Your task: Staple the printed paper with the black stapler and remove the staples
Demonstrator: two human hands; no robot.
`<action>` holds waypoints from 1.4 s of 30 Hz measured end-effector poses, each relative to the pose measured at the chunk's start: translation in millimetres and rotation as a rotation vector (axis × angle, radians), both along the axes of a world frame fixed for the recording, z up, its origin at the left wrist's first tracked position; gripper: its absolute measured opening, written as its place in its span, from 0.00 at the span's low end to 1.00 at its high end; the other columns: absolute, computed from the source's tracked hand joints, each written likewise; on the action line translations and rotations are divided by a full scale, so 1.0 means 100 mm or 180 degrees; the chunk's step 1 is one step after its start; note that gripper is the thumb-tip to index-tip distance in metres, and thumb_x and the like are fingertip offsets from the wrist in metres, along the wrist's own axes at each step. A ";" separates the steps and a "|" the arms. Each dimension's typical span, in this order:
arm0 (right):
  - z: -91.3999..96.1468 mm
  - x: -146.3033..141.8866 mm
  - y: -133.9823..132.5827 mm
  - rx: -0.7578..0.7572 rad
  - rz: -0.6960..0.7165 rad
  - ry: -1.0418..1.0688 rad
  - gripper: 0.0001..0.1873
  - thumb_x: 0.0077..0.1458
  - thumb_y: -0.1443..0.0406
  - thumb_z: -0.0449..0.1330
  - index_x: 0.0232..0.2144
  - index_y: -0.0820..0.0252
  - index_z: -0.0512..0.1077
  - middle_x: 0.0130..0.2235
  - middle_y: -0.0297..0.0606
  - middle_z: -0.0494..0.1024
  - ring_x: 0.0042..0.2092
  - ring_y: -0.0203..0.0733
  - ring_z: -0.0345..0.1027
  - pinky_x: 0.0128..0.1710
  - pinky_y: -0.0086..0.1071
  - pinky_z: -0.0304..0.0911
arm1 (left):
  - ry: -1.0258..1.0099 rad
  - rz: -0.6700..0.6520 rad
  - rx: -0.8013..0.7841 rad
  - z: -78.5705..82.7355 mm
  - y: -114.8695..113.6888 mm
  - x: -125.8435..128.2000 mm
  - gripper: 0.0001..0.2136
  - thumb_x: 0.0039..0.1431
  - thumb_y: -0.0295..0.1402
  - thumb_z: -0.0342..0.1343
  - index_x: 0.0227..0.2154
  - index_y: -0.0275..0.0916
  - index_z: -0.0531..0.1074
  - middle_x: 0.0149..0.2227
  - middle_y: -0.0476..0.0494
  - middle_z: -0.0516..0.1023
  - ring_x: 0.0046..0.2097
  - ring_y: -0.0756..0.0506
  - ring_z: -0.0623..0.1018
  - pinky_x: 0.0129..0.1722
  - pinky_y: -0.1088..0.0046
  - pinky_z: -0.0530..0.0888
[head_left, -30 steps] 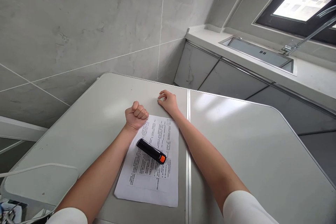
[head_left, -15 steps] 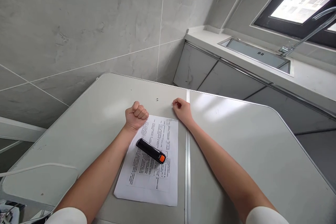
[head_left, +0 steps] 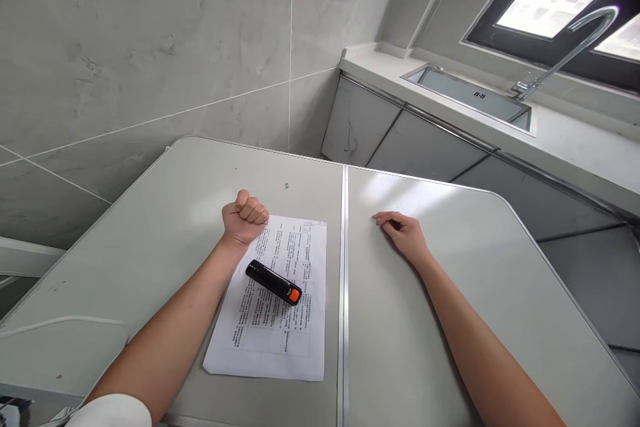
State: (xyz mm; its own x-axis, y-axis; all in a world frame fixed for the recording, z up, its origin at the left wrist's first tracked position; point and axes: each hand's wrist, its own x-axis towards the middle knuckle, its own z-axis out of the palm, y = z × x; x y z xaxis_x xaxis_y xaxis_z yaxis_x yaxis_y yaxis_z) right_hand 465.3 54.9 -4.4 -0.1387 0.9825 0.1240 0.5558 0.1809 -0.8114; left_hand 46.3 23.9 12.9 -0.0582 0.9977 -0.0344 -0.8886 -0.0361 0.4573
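Observation:
My left hand (head_left: 243,217) is a closed fist resting on the top left corner of a printed sheet of paper (head_left: 273,340) that lies on the grey table (head_left: 165,213). A black stapler with an orange end (head_left: 273,282) lies across the sheet, just below that fist. My right hand (head_left: 405,233) rests on the right half of the table, past the centre seam (head_left: 342,293). Its fingers are curled in and nothing shows in them. A tiny metal bit (head_left: 287,185) lies on the table above the sheet.
A grey tiled wall stands behind the table. At the back right a white counter (head_left: 565,140) holds a steel sink (head_left: 470,95) and a curved tap (head_left: 565,57), under a window. A white cable (head_left: 60,325) crosses the table's near left corner.
My right hand has left the tiny metal bit above the sheet and slid right across the seam onto the other table half. The left fist, the sheet and the stapler stay put.

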 end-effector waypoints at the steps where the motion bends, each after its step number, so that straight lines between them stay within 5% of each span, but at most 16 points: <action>1: 0.00 0.04 -0.02 -0.0062 -0.0064 0.0147 0.09 0.54 0.60 0.57 0.30 0.54 0.77 0.42 0.39 0.83 0.38 0.45 0.72 0.42 0.39 0.67 | 0.0014 0.0042 -0.0022 0.00 0.00 0.00 0.20 0.62 0.26 0.46 0.19 0.39 0.41 0.18 0.56 0.29 0.21 0.52 0.31 0.18 0.71 0.40; 6: 0.00 0.10 -0.04 -0.0160 -0.0300 0.0655 0.09 0.52 0.59 0.59 0.29 0.56 0.77 0.37 0.41 0.82 0.43 0.48 0.75 0.45 0.40 0.68 | 0.0053 0.0197 -0.0035 0.01 0.01 0.00 0.21 0.59 0.25 0.48 0.17 0.38 0.41 0.18 0.55 0.29 0.21 0.52 0.32 0.17 0.71 0.41; 15: 0.00 0.03 -0.04 -0.0007 -0.0163 0.0025 0.10 0.54 0.61 0.56 0.29 0.56 0.77 0.33 0.37 0.80 0.33 0.41 0.67 0.34 0.35 0.62 | -0.0014 0.0137 0.0077 0.03 0.01 0.02 0.20 0.55 0.23 0.48 0.17 0.39 0.42 0.18 0.55 0.29 0.21 0.51 0.32 0.17 0.71 0.41; 23: 0.39 -0.84 -0.40 -0.0096 0.0655 0.0096 0.15 0.58 0.64 0.57 0.47 0.50 0.75 0.50 0.37 0.78 0.46 0.45 0.71 0.43 0.38 0.66 | -0.0016 0.0052 0.0075 0.00 0.02 0.01 0.19 0.53 0.22 0.48 0.17 0.39 0.42 0.18 0.55 0.30 0.21 0.52 0.33 0.18 0.71 0.41; 28: 0.31 -1.30 -0.31 -0.0323 0.0965 -0.0514 0.18 0.61 0.60 0.61 0.54 0.50 0.69 0.54 0.40 0.74 0.51 0.48 0.68 0.48 0.42 0.67 | -0.0016 0.0021 -0.0060 -0.01 0.01 0.01 0.19 0.52 0.22 0.48 0.18 0.39 0.41 0.18 0.56 0.31 0.19 0.52 0.35 0.18 0.72 0.43; 35: 0.25 -1.53 -0.18 -0.0477 0.1123 -0.1115 0.15 0.59 0.59 0.64 0.46 0.56 0.70 0.45 0.43 0.73 0.51 0.52 0.65 0.49 0.43 0.64 | -0.0122 -0.0105 -0.0020 -0.01 0.01 0.02 0.19 0.48 0.21 0.48 0.18 0.40 0.41 0.18 0.56 0.31 0.18 0.52 0.36 0.18 0.72 0.43; 42: 0.27 -1.50 -0.22 -0.0686 0.1041 -0.0625 0.13 0.54 0.57 0.64 0.40 0.53 0.68 0.40 0.36 0.72 0.41 0.45 0.67 0.39 0.38 0.65 | -0.0168 -0.0081 -0.0129 -0.04 0.01 0.00 0.19 0.50 0.20 0.47 0.18 0.40 0.41 0.18 0.55 0.31 0.17 0.52 0.39 0.19 0.72 0.44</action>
